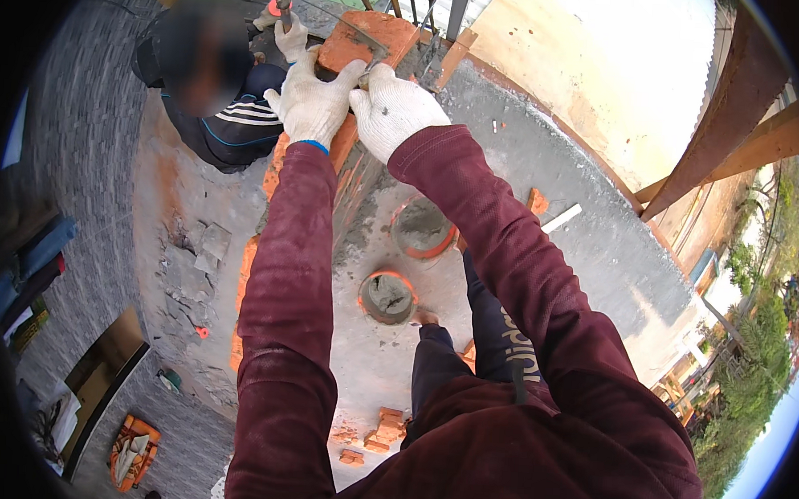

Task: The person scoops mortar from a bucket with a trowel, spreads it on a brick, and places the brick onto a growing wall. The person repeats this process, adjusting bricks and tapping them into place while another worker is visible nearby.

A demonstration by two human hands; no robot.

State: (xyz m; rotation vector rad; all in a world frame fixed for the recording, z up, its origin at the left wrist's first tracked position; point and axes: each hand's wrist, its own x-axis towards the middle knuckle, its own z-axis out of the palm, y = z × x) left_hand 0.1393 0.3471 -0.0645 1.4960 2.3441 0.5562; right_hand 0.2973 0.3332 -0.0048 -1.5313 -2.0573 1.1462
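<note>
Maroon sleeves fill the lower middle, two forearms rising from 6 o'clock toward 12. Both hands wear white knit gloves and meet near the top, at about 11 o'clock. The left hand (310,103) lies palm down on the near end of a red brick (366,36), fingers curled over its edge. The right hand (393,109), just beside it, is closed around the handle of a trowel (372,54), whose grey blade rests flat on top of that brick.

That brick sits on top of a brick wall (269,177) that runs down from 12 o'clock toward 7 o'clock, beneath the left arm.

At 11 o'clock, beyond the brick, a second person (223,108) in dark clothing with white stripes crouches; their gloved hand (291,38) grips a tool I cannot make out.

Near the centre, on a grey concrete floor (551,247), stand two round buckets of grey mortar: a larger one (423,228) between the forearms and a smaller one (387,295) below it. Broken brick pieces (383,432) lie at 6 o'clock. Timber beams (735,113) cross at 2 o'clock, with trees (751,372) at 4 o'clock.
</note>
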